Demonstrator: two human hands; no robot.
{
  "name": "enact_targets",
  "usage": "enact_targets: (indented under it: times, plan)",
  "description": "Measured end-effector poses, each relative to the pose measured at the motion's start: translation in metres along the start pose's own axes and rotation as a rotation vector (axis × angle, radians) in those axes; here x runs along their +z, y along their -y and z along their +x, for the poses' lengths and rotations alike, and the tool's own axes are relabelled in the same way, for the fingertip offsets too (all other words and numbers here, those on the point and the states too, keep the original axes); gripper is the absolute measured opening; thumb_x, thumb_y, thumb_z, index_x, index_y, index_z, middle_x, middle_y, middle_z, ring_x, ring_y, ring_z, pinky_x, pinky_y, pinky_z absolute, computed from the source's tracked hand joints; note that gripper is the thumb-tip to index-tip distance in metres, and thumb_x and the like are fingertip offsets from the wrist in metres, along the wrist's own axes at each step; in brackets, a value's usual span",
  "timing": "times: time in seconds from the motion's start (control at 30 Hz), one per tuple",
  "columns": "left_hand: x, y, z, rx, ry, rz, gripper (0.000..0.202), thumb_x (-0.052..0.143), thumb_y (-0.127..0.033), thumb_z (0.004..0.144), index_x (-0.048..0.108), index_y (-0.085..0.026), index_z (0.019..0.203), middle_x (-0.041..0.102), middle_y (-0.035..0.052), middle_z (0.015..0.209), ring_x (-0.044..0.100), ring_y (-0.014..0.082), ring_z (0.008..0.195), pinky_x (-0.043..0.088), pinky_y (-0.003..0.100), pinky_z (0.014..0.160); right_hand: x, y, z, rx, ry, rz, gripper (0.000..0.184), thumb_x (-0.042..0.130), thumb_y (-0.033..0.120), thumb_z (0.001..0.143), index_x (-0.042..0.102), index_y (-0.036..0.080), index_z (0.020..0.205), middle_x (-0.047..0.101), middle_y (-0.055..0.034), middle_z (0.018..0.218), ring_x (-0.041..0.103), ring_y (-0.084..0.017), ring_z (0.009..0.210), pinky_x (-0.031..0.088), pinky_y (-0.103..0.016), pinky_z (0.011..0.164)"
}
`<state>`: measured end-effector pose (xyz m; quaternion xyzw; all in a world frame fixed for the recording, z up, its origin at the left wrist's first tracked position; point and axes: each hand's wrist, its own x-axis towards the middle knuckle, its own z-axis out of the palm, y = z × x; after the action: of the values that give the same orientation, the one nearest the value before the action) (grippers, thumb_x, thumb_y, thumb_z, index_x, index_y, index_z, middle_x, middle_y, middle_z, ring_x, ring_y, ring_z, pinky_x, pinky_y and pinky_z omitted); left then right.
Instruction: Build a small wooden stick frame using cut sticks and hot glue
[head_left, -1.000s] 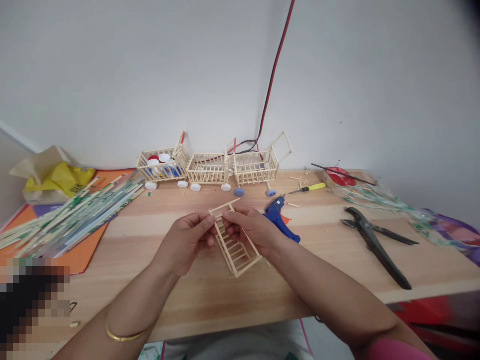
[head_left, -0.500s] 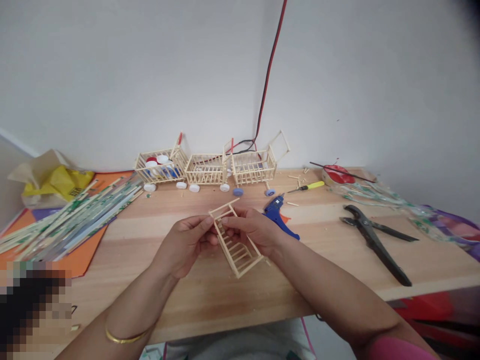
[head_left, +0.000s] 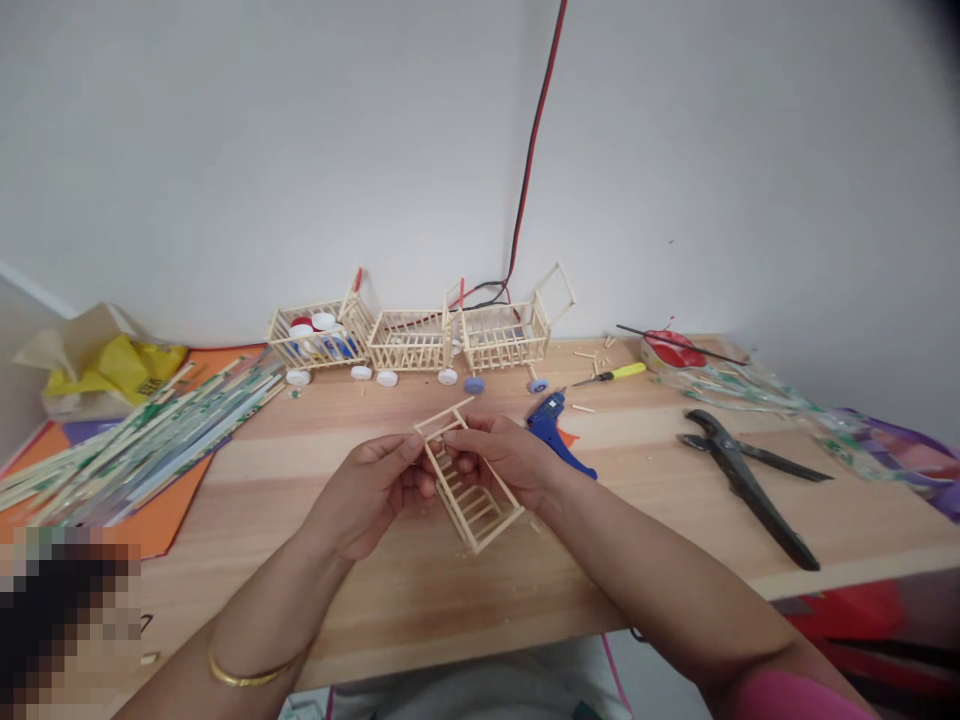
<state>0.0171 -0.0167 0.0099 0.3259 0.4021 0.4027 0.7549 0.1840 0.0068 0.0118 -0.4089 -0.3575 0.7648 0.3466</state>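
Both hands hold a small cart frame (head_left: pixel 450 490) made of thin wooden sticks, tilted above the table. My left hand (head_left: pixel 379 490) is closed on its far left corner, thumb on top and fingers curled beneath. Across the far end, my right hand (head_left: pixel 502 455) is closed too, its thumb and fingers reaching inside the frame. Whether a small piece is pinched there is hidden. Beyond stand three finished-looking stick carts: a left cart (head_left: pixel 322 335) with bottle caps inside, a middle cart (head_left: pixel 411 342) on white wheels and a right cart (head_left: pixel 506 335) on blue wheels.
A blue glue gun (head_left: pixel 556 435) lies right of my hands, near a yellow-handled screwdriver (head_left: pixel 615 374) and cut stick bits. Black cutters (head_left: pixel 750 485) lie farther right. Bundled sticks (head_left: pixel 165 430) rest on an orange sheet (head_left: pixel 176 510) at left. A cable (head_left: pixel 532 160) runs down the wall.
The hands and the stick frame stay in nearly the same place. The whole view has shifted very slightly; nothing is taken up or let go.
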Motion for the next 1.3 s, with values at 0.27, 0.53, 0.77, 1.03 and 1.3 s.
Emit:
enact_targets:
  times: [0.27, 0.53, 0.77, 1.03, 1.3]
  plan:
    - [-0.004, 0.000, 0.001, -0.007, -0.056, 0.038, 0.022, 0.071, -0.032, 0.071, 0.061, -0.013, 0.069, 0.057, -0.0017, 0.062, 0.047, 0.0050, 0.048, 0.039, 0.018, 0.048, 0.001, 0.002, -0.001, -0.022, -0.011, 0.028, 0.031, 0.077, 0.034, 0.056, 0.054, 0.015, 0.067, 0.046, 0.0072, 0.053, 0.036, -0.003, 0.045, 0.023, -0.019, 0.044]
    - [0.004, -0.002, -0.001, 0.225, -0.313, 0.433, 0.023, 0.067, -0.036, 0.073, 0.058, -0.015, 0.066, 0.049, -0.0047, 0.046, 0.041, 0.0067, 0.043, 0.029, 0.018, 0.044, 0.003, 0.005, -0.005, -0.032, -0.004, 0.047, 0.030, 0.077, 0.030, 0.056, 0.054, 0.015, 0.067, 0.044, 0.0078, 0.051, 0.035, -0.003, 0.045, 0.023, -0.019, 0.045]
    - [0.006, -0.002, -0.005, 0.453, -0.471, 0.655, 0.015, 0.069, -0.032, 0.069, 0.065, -0.019, 0.074, 0.059, -0.0020, 0.061, 0.048, 0.0109, 0.053, 0.037, 0.022, 0.053, 0.001, 0.002, -0.002, -0.020, 0.011, 0.048, 0.030, 0.078, 0.031, 0.058, 0.055, 0.016, 0.070, 0.044, 0.0080, 0.051, 0.035, -0.003, 0.045, 0.024, -0.019, 0.045]
    - [0.010, -0.003, -0.008, 0.646, -0.429, 0.854, 0.009, 0.062, -0.027, 0.075, 0.068, -0.021, 0.072, 0.063, 0.0015, 0.072, 0.053, 0.0150, 0.067, 0.038, 0.023, 0.065, 0.001, 0.000, -0.001, -0.037, 0.007, 0.033, 0.031, 0.077, 0.032, 0.057, 0.053, 0.016, 0.067, 0.045, 0.0072, 0.055, 0.036, -0.003, 0.046, 0.025, -0.018, 0.044]
    - [0.008, -0.005, -0.007, 0.483, -0.376, 0.682, 0.019, 0.059, -0.033, 0.078, 0.069, -0.018, 0.072, 0.059, 0.0000, 0.062, 0.047, 0.0115, 0.055, 0.036, 0.022, 0.055, 0.001, 0.002, -0.001, -0.034, 0.006, 0.054, 0.034, 0.077, 0.034, 0.057, 0.050, 0.016, 0.066, 0.044, 0.0075, 0.057, 0.034, -0.002, 0.045, 0.021, -0.018, 0.044]
